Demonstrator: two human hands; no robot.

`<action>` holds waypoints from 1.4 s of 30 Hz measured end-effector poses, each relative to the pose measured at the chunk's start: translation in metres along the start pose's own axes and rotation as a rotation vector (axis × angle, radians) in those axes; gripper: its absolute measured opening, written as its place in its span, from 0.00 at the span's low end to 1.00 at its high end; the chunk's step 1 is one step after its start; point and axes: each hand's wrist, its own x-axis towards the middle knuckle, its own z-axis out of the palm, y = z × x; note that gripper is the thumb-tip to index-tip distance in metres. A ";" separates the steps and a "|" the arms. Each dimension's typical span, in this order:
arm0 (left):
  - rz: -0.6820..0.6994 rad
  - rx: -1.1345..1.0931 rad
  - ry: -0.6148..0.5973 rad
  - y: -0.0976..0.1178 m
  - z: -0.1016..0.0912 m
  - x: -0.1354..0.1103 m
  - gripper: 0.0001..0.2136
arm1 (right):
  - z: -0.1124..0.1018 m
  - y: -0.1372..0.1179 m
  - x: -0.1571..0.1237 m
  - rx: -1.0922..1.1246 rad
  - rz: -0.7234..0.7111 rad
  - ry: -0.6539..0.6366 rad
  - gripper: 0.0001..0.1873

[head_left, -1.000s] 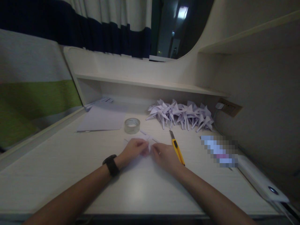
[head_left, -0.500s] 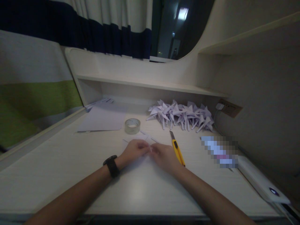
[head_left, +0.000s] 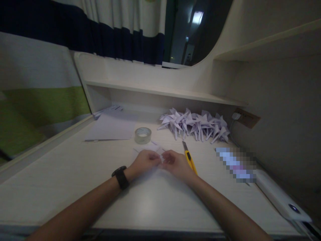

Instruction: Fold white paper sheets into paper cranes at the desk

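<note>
I am looking down at both hands meeting over a small piece of pale paper [head_left: 160, 154] near the middle of the surface [head_left: 75, 174]. The left hand [head_left: 144, 161], with a dark watch [head_left: 120, 177] on its wrist, is curling its fingers [head_left: 153, 158] onto the paper's left part. The right hand [head_left: 175, 162] is closing its fingers [head_left: 167, 156] on the paper's right part. Both are pinching the same piece, fingertips nearly touching one another, so neither hand is nearer than the other: the paper is sitting right between them and a little beyond them, away from me. How the paper's long axis is running I cannot tell, as the hands are covering most of it, though thin pale edges are poking out on the far side toward the tape.

Just beside the right hand, touching or almost touching its outer edge, a yellow utility knife [head_left: 189, 157] is lying with its blade end pointing away from me. A roll of clear tape [head_left: 142, 135] is sitting beyond the hands, near but apart from them. Farther back and to the right, a heap of folded paper cranes [head_left: 195, 124] is lying under the shelf [head_left: 160, 90]. A flat sheet of paper [head_left: 110, 130] is resting at the back left. A white device [head_left: 281, 197] is lying along the right edge, well apart from the hands.
</note>
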 end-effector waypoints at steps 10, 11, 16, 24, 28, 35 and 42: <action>0.031 0.097 0.042 -0.006 0.000 0.002 0.09 | -0.003 -0.002 0.001 0.054 0.015 0.008 0.18; 0.045 0.093 0.045 -0.007 0.000 0.002 0.09 | -0.003 -0.002 0.001 0.064 0.019 0.008 0.19; 0.082 0.070 0.028 -0.007 0.000 0.002 0.08 | -0.004 0.000 0.002 0.098 0.018 -0.009 0.20; 0.124 0.078 -0.007 -0.003 -0.003 0.000 0.10 | -0.005 0.001 0.003 0.013 -0.013 -0.015 0.21; 0.113 0.057 0.001 -0.001 -0.004 -0.001 0.10 | -0.007 -0.003 0.004 0.002 -0.025 -0.028 0.17; 0.094 0.068 -0.009 0.004 -0.004 -0.002 0.11 | -0.008 -0.003 0.005 0.011 -0.001 -0.022 0.13; 0.127 0.076 -0.020 0.004 -0.006 -0.003 0.12 | -0.006 0.000 0.004 0.072 -0.026 0.028 0.22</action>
